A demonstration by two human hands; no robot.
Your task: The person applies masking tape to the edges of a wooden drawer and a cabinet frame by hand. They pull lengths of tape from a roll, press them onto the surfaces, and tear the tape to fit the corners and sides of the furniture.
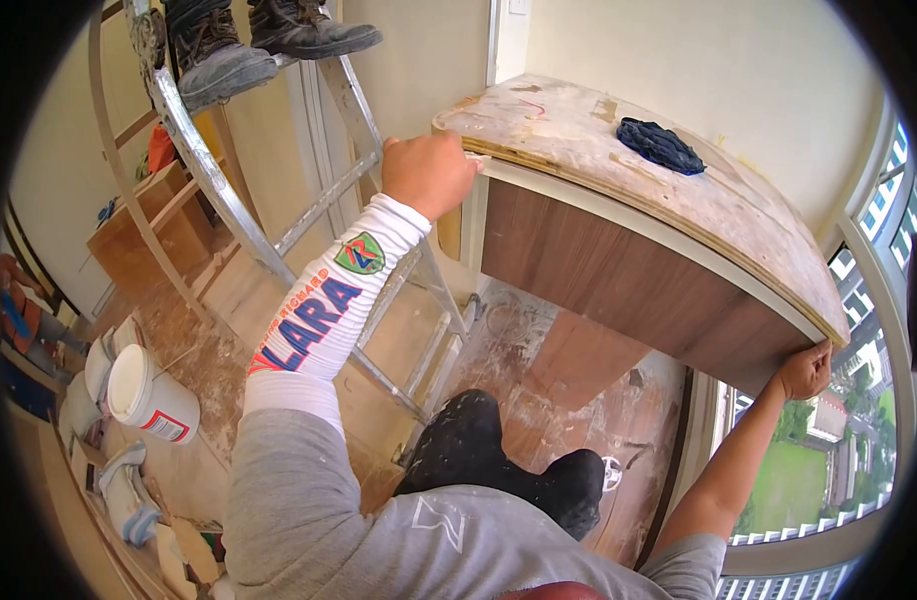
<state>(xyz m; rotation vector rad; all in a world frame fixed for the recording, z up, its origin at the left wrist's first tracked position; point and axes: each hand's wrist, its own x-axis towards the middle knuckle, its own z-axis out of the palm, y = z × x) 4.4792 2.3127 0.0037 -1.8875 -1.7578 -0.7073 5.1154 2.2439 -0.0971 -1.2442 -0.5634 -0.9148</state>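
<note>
A wooden desk-like unit with a dusty, stained top board (579, 125) and a brown wood-grain front panel (599, 260) stands ahead. My left hand (429, 174), at the end of a white printed sleeve, is closed on the near left corner of the unit, at the end of its pale front edge strip (639, 220). At the far right end, beside the window, my right hand (805, 372) has its fingers closed on the underside corner of the unit. A dark crumpled cloth (662, 146) lies on the top board.
Someone's boots (224, 60) stand on an aluminium ladder (269, 250) close to my left arm. A white bucket (154, 395), sacks and a cardboard box (154, 235) are at left. Another person (39, 320) is at the far left. The window (829, 440) is at right.
</note>
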